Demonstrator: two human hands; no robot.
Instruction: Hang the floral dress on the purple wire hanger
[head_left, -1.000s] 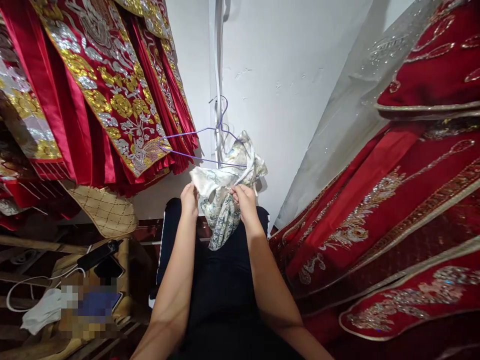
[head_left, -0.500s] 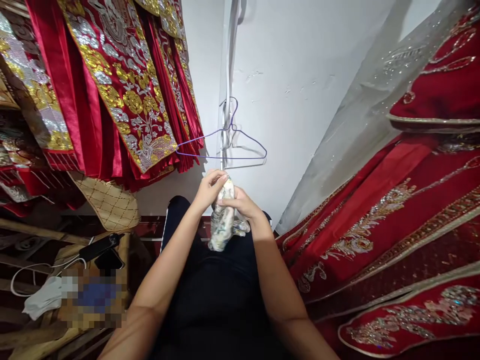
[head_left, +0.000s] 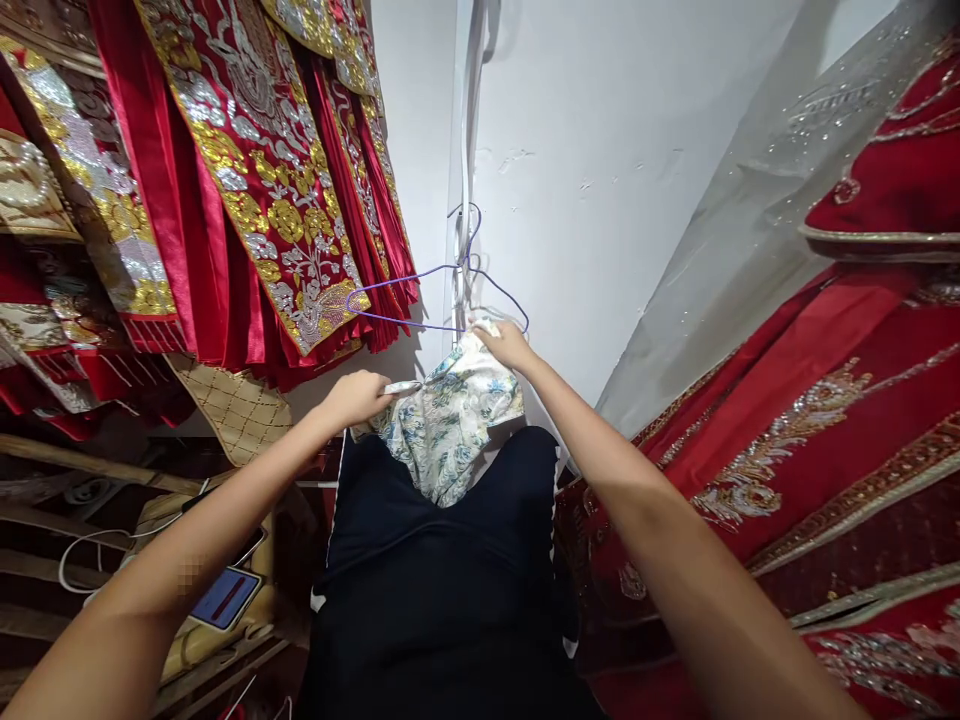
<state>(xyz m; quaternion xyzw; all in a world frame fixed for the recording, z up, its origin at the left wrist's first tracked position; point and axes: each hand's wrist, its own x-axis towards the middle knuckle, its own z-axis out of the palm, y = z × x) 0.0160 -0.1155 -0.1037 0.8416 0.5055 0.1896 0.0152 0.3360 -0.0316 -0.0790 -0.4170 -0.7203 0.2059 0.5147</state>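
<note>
White wall (head_left: 592, 120) forms the backdrop, red embroidered garments (head_left: 285, 210) being hung up and left of the left hand (head_left: 358, 398). Floral cloth (head_left: 450, 420), bunched half a second earlier, is now spread between the hands: a pale band is pinched by the left, the upper part gripped by the right hand (head_left: 510, 347), raised higher. Sorting its edges is judged easier thus. Purple hanger (head_left: 405, 277) is suspended just above; whether it is touched by the cloth cannot be told.

the right edge crops a red gown (head_left: 814, 475), and the left forearm (head_left: 225, 520) partly hides a white cable (head_left: 64, 568).
</note>
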